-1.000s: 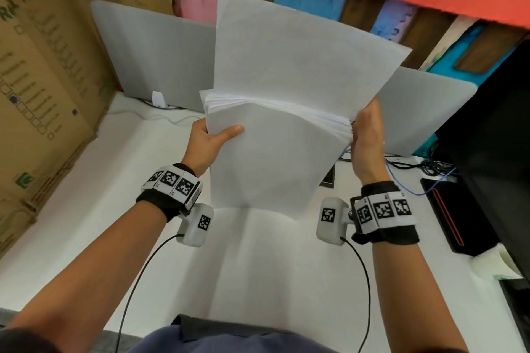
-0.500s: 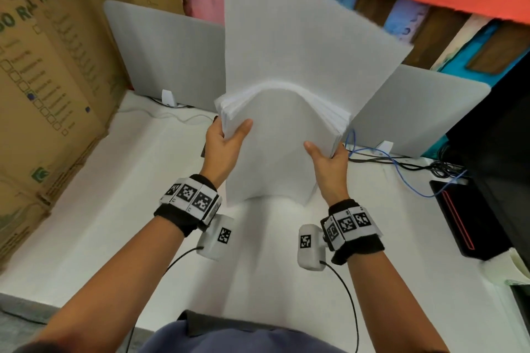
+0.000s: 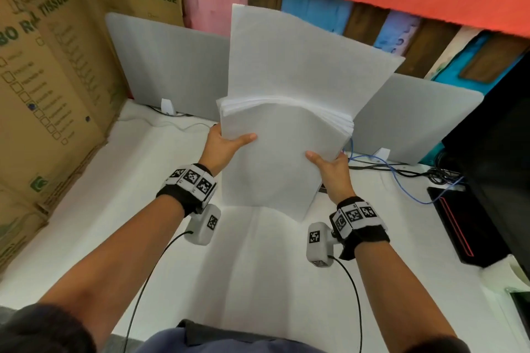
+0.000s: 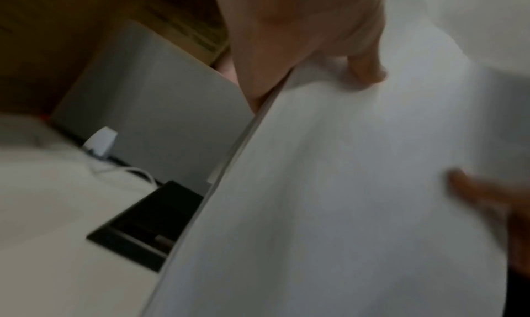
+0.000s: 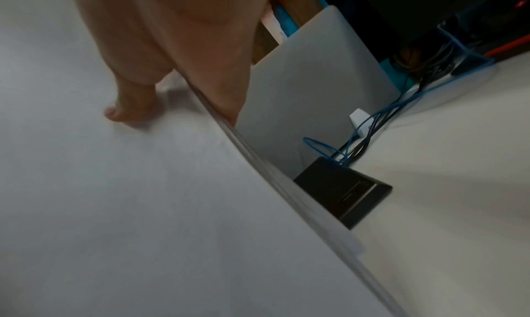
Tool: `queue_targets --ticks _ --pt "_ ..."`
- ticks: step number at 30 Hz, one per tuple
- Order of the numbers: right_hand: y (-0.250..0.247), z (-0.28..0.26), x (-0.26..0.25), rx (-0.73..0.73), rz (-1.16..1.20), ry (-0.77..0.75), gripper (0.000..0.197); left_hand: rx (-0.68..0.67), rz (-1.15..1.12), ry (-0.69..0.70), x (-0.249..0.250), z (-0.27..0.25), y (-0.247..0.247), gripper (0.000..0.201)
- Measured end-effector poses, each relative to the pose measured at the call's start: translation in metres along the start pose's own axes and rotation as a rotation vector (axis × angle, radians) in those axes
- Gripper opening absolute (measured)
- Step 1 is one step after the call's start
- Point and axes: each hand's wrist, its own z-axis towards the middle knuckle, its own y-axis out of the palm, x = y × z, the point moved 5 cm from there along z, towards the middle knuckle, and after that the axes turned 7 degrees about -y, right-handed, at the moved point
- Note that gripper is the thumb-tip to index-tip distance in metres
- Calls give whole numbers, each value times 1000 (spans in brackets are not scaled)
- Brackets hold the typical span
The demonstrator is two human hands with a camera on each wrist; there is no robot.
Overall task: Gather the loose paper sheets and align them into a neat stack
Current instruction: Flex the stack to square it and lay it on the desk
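Note:
A thick stack of white paper sheets [image 3: 275,157] stands upright on its lower edge over the white table [image 3: 137,195], bowed toward me at the top. Taller sheets [image 3: 301,57] rise behind the front ones. My left hand [image 3: 226,143] grips the stack's left edge, thumb across the front sheet [image 4: 329,186]. My right hand [image 3: 329,163] grips the right edge lower down, thumb on the front sheet [image 5: 129,186]. The fingers behind the paper are hidden.
Brown cardboard boxes [image 3: 48,80] wall in the left side. Grey divider panels [image 3: 169,69] stand at the back. A small black device [image 5: 344,195] lies behind the stack. Blue and black cables [image 3: 387,169] and a black box [image 3: 459,223] sit at the right.
My right hand slid down from the stack's upper right corner to its lower right edge. The stack dropped lower toward the table and its top edges drew closer together.

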Motion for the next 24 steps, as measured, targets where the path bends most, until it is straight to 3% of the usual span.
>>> queue_targets --ticks 2,6,10,12,14,18,20,24 --pt "0 2 -5 34 1 -43 21 25 -34 19 4 -3 3 20" --pt "-1 1 -7 39 -10 -107 22 63 -111 78 6 -7 0 23" --pt "-6 -3 -3 45 21 -64 33 -39 -8 -22 -17 -5 -1 40" --pt "-10 -2 -13 24 26 -94 33 -88 20 -44 -16 -1 -1 36" --pt "-15 -2 -34 5 33 -172 32 -117 27 -50 -10 2 -2 29" --pt "-24 4 -93 -11 -14 -390 36 -152 38 -46 -6 5 -5 35" --pt "-28 8 -127 1 -171 -511 45 -170 15 -42 -5 3 -4 36" --pt "-10 15 -189 -35 -725 -756 66 -168 -16 -37 -4 2 -5 35"
